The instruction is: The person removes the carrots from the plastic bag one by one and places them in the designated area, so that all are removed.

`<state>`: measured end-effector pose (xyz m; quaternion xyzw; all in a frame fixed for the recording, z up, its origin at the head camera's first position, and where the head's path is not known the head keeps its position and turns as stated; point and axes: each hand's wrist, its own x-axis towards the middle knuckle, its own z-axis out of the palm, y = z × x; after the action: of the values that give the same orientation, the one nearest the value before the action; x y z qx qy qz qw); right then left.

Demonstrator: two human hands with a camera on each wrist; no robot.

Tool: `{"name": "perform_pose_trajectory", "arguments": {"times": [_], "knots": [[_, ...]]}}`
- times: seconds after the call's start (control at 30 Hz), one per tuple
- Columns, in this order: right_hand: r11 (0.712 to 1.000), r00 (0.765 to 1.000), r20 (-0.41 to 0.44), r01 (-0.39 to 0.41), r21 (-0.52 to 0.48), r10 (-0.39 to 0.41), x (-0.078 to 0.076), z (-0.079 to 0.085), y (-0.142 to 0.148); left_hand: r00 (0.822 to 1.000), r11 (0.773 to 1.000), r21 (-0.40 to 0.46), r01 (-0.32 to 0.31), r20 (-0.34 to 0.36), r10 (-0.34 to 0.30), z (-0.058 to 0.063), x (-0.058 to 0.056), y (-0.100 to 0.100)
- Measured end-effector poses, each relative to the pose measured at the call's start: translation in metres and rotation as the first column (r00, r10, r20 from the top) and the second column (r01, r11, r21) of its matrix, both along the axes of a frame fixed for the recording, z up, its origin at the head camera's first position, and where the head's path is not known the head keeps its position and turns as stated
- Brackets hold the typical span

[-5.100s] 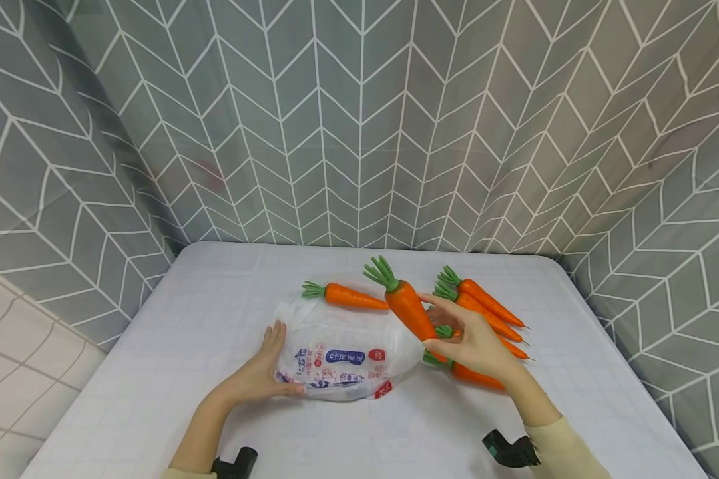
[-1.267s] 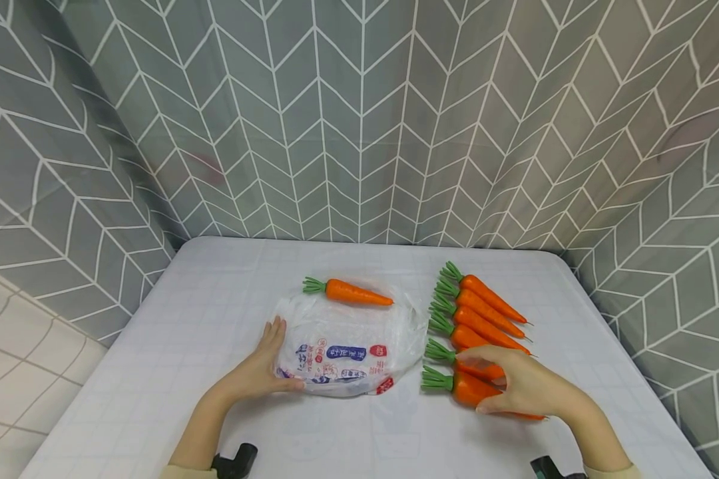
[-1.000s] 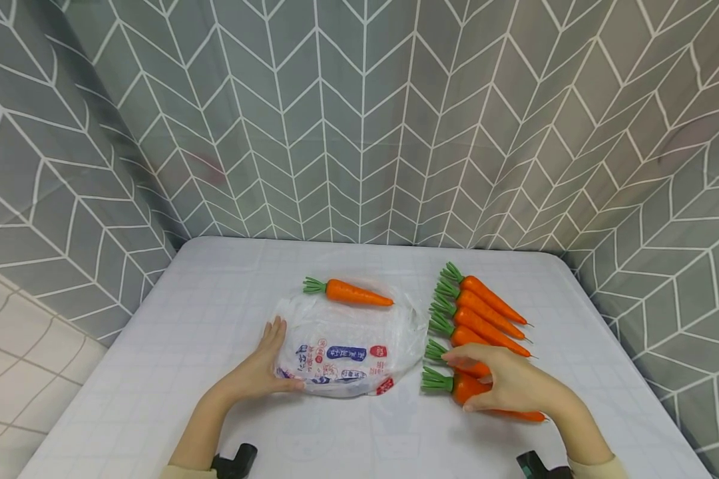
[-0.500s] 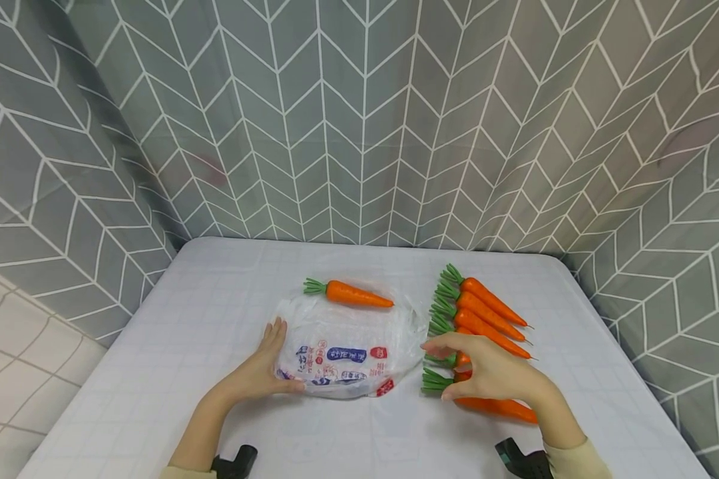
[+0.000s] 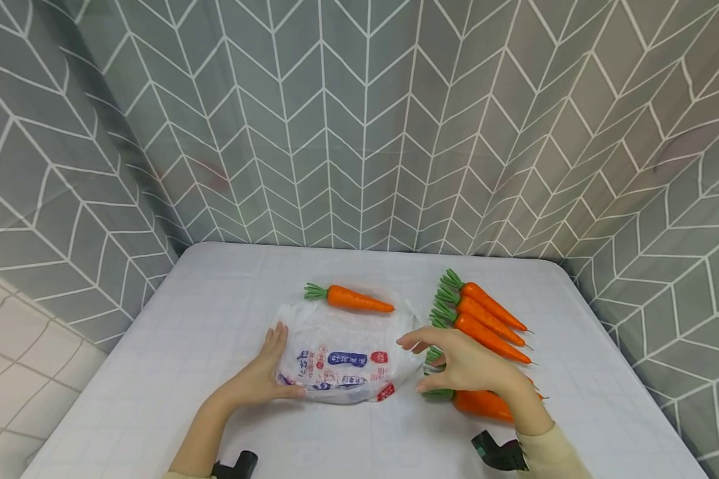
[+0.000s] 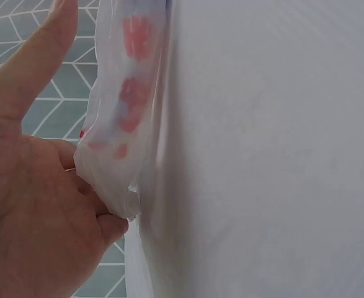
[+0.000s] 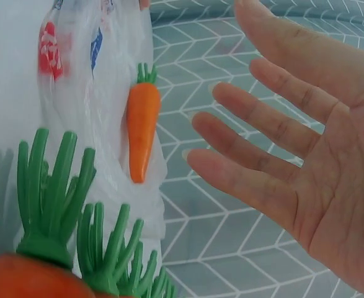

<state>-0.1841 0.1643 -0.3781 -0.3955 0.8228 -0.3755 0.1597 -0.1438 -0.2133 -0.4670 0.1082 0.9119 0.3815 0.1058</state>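
Observation:
A white translucent plastic bag [image 5: 347, 356] with blue and red print lies flat mid-table. My left hand [image 5: 263, 372] rests against its left edge, fingers and thumb spread; the left wrist view shows fingertips touching a crumpled bag corner [image 6: 110, 180]. One orange carrot [image 5: 359, 299] with a green top lies on the bag's far edge. Empty, with loosely bent fingers, my right hand [image 5: 467, 359] hovers between the bag's right edge and a row of several carrots [image 5: 485, 336]. It hides part of the nearer ones; their green tops [image 7: 51, 192] loom large in the right wrist view.
A white cloth covers the table [image 5: 216, 293]. Grey curtains [image 5: 359, 133] with white chevron lines hang behind it and at the sides. A pale tiled surface [image 5: 30, 352] shows at the lower left. Dark camera mounts [image 5: 497, 452] sit on both wrists.
Earlier the right hand held a carrot above the bag's right side. That carrot now lies in the right-hand row, and the hand has let go and moved left. The left hand stays put.

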Motion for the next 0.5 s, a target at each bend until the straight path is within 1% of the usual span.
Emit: {"name": "perform_pose_trajectory", "arguments": {"times": [0.1, 0.2, 0.33, 0.5], "knots": [[1.0, 1.0, -0.011, -0.008, 0.007, 0.008, -0.001, 0.0, -0.004, 1.0, 1.0, -0.001, 0.002, 0.002, -0.002, -0.002, 0.0, 0.0], [1.0, 1.0, -0.024, -0.004, 0.013, 0.004, -0.003, 0.001, -0.009, 1.0, 1.0, -0.007, 0.005, -0.004, -0.005, -0.002, -0.001, 0.0], [1.0, 0.999, -0.036, -0.011, 0.003, 0.011, -0.011, 0.002, -0.016, 1.0, 1.0, -0.017, -0.001, -0.004, 0.001, 0.0, 0.0, 0.0], [0.998, 0.998, -0.009, -0.055, -0.037, 0.054, -0.022, 0.003, -0.025, 1.0, 1.0, -0.008, 0.003, -0.009, -0.003, 0.0, 0.0, 0.001]]}}
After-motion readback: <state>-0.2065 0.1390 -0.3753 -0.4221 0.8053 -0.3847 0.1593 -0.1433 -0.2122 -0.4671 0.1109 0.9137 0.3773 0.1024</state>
